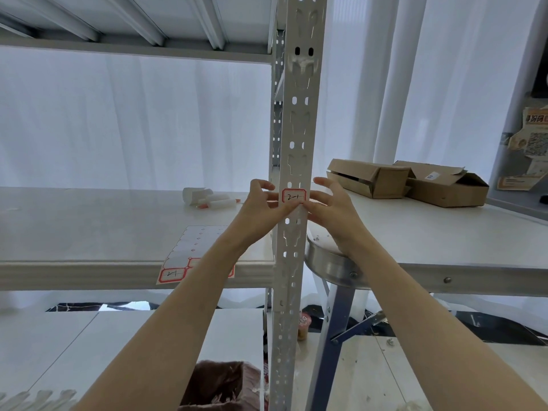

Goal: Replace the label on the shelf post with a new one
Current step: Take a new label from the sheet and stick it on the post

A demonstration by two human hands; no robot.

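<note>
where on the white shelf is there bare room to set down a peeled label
The white shelf is bare on its left half, from the front lip back to the curtain. It is crowded nearer the perforated grey post: the red-bordered sticker sheet lies at the front edge, white marker pens lie behind it, and both hands work at the post.

The left arm hides part of the white sheet of red-edged stickers (189, 250). The brown bin (219, 387) is cut off at the bottom edge. The crumpled poster's (533, 143) words are too blurry to read.
</note>
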